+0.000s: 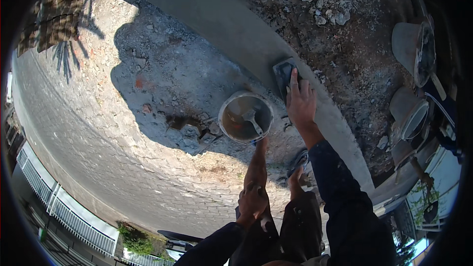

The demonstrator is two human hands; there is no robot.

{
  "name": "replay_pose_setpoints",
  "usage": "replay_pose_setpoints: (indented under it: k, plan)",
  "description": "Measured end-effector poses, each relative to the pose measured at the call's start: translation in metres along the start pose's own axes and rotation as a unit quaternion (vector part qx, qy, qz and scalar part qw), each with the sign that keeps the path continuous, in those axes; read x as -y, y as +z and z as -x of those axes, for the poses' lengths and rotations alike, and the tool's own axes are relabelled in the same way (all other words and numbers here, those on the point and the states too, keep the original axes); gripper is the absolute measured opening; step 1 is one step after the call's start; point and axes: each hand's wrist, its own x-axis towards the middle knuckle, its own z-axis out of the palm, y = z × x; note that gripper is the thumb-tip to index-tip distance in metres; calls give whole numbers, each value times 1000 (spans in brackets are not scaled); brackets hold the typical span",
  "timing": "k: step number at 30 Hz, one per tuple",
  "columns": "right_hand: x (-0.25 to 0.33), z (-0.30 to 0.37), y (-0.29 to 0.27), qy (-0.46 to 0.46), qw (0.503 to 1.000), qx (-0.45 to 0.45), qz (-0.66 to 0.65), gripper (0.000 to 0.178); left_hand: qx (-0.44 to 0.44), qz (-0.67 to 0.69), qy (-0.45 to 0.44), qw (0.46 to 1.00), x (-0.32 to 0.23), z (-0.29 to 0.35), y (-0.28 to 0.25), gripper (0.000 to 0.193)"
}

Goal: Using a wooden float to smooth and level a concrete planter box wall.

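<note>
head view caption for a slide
Right hand on a float atop a grey strip, a bucket with a brush nearby.

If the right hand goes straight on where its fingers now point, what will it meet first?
Beyond the dark float under the right hand, probably the smooth grey strip first, then the rough soil past its edge; depth is hard to judge.

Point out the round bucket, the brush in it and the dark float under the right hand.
Bucket (220,118): head view, left side of its rim.
Brush (256,126): head view, on its handle.
Float (282,72): head view, on its uncovered dark face.
</note>
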Motion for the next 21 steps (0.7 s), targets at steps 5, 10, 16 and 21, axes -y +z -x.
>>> replay_pose_setpoints:
  k: [5,10,16,21]
  plan:
    - [55,-121,-13,-73,984,-154,-47,59,23,-55,-14,998,-2,0,4,35]
    - [15,-59,14,12,993,-112,-31,64,41,-86,-67,993,13,-2,1,34]
    - [-52,102,17,154,985,-39,-65,75,41,-89,-47,994,9,0,3,39]
    - [-1,-46,5,24,991,-120,-61,67,30,-102,-20,994,4,1,19,38]
